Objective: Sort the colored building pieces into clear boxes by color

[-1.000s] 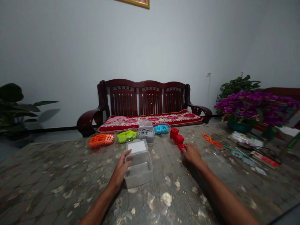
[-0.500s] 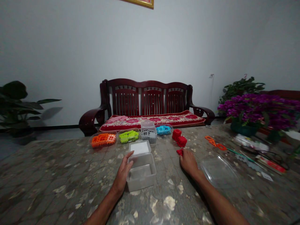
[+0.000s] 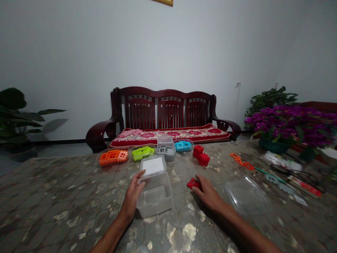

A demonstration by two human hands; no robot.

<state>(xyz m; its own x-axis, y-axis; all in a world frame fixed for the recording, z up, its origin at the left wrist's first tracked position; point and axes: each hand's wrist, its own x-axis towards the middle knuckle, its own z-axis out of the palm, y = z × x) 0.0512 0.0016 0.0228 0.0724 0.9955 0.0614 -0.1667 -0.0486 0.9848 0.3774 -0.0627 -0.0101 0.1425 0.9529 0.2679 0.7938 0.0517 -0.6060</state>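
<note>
My left hand (image 3: 133, 196) grips the left wall of a clear plastic box (image 3: 158, 207), thumb near the rim and fingers along the side. The box looks bare inside, and its hinged lid (image 3: 153, 165) lies folded back behind it. My right hand (image 3: 207, 193) is closed on a small red interlocking toy piece (image 3: 193, 183), which sticks out to the left of the fingers just right of the box. Behind it, two joined red cubes (image 3: 201, 155) made of such pieces sit on the table.
Along the far edge stand containers of orange pieces (image 3: 113, 157), green pieces (image 3: 143, 153), grey pieces (image 3: 165, 151) and blue pieces (image 3: 183, 146). A clear lid (image 3: 246, 193) lies by my right forearm. Further right are an orange chain (image 3: 241, 161), a grey strip (image 3: 279, 183) and purple flowers (image 3: 286, 119).
My right hand has drawn the red piece left and nearer to me. My left hand and the box have shifted slightly left.
</note>
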